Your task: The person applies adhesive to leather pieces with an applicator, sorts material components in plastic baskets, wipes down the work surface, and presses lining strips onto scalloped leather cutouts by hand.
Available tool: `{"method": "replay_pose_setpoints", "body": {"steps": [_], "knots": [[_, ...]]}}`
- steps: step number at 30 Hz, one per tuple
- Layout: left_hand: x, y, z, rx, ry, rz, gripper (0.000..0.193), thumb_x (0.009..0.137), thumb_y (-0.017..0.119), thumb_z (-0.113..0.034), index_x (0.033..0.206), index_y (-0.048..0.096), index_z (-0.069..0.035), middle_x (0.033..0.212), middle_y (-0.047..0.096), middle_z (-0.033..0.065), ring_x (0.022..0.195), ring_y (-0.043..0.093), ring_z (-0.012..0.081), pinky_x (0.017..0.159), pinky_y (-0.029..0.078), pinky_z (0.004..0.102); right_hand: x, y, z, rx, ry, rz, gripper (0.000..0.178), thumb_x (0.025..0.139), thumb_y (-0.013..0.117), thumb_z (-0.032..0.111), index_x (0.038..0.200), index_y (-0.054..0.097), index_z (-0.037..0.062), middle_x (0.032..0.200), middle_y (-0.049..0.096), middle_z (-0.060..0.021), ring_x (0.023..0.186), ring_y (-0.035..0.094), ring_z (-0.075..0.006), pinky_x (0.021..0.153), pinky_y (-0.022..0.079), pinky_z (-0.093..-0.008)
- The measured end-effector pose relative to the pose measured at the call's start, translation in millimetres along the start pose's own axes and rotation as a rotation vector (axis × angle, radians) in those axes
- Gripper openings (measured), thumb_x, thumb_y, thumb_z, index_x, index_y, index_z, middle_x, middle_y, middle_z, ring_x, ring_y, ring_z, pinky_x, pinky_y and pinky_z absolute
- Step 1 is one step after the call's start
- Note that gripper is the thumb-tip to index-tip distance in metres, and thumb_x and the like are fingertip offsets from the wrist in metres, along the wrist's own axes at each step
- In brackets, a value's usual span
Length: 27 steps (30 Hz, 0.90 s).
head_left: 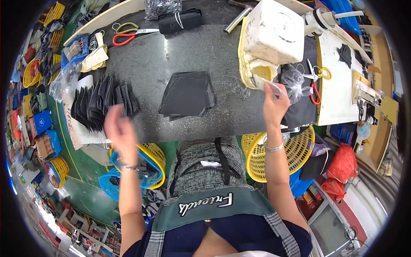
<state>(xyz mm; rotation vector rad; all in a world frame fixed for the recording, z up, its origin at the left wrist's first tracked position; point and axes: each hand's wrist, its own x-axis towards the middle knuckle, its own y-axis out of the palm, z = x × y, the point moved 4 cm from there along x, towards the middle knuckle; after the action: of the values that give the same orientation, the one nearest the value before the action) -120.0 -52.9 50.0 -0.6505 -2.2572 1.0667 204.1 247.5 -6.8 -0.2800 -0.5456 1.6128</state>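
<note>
My left hand (121,132), smeared by motion, is over the near edge of a fanned row of black flat pieces (87,105) at the table's left. Whether its fingers grip anything cannot be made out. At the right, my right hand (276,105) pinches a flat whitish strip-like tool (261,82), its far end at the opening of a pot stained with yellowish residue (262,70). A white boxy container (274,32) stands against that pot. Between my hands lies a loose stack of black sheets (186,95), its edges unevenly turned.
Red-handled scissors (124,38) and a tied black bundle (180,21) lie at the back. A metal tube (237,20) rests beside the container. More scissors (314,77) and a clear plastic bag (294,83) are at the right. Yellow baskets (252,160) stand below the table's front edge.
</note>
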Motion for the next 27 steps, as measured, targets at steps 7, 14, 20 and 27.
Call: {"method": "replay_pose_setpoints", "body": {"steps": [7, 14, 20, 27], "knots": [[-45.9, 122.7, -58.8, -0.197, 0.326, 0.466, 0.045, 0.075, 0.074, -0.001, 0.119, 0.062, -0.003, 0.128, 0.062, 0.0125, 0.124, 0.056, 0.0296, 0.106, 0.046, 0.0406, -76.4, 41.2, 30.4, 0.145, 0.16, 0.513, 0.012, 0.083, 0.074, 0.011, 0.091, 0.07, 0.0023, 0.088, 0.07, -0.0105, 0.081, 0.067, -0.0195, 0.079, 0.052, -0.0313], [-44.3, 122.4, -61.4, -0.166, 0.319, 0.439, 0.037, 0.073, 0.076, -0.001, 0.109, 0.067, -0.003, 0.125, 0.065, 0.0129, 0.121, 0.059, 0.0307, 0.104, 0.048, 0.0407, -59.8, 81.6, 43.6, 0.106, -0.266, 0.315, 0.004, 0.08, 0.071, 0.006, 0.084, 0.071, 0.0037, 0.083, 0.069, -0.0143, 0.082, 0.066, -0.0344, 0.076, 0.054, -0.039], [-51.9, 129.0, -54.5, -0.17, 0.386, 0.363, 0.028, 0.077, 0.072, 0.001, 0.105, 0.066, -0.003, 0.121, 0.066, 0.0152, 0.116, 0.061, 0.0328, 0.103, 0.048, 0.0421, -66.2, 51.3, 52.8, 0.257, 0.132, 0.37, 0.008, 0.083, 0.068, 0.003, 0.089, 0.073, 0.0045, 0.084, 0.072, -0.012, 0.079, 0.071, -0.0233, 0.073, 0.054, -0.0338], [-26.3, 109.4, -59.5, -0.675, -0.158, 0.182, 0.011, 0.098, 0.053, -0.003, 0.107, 0.055, 0.002, 0.113, 0.068, 0.0178, 0.116, 0.062, 0.0268, 0.096, 0.051, 0.0353, -67.2, 72.6, 35.4, 0.129, 0.003, 0.379, 0.007, 0.085, 0.071, 0.008, 0.088, 0.069, 0.0021, 0.081, 0.071, -0.0108, 0.074, 0.07, -0.0189, 0.068, 0.053, -0.0296]]}}
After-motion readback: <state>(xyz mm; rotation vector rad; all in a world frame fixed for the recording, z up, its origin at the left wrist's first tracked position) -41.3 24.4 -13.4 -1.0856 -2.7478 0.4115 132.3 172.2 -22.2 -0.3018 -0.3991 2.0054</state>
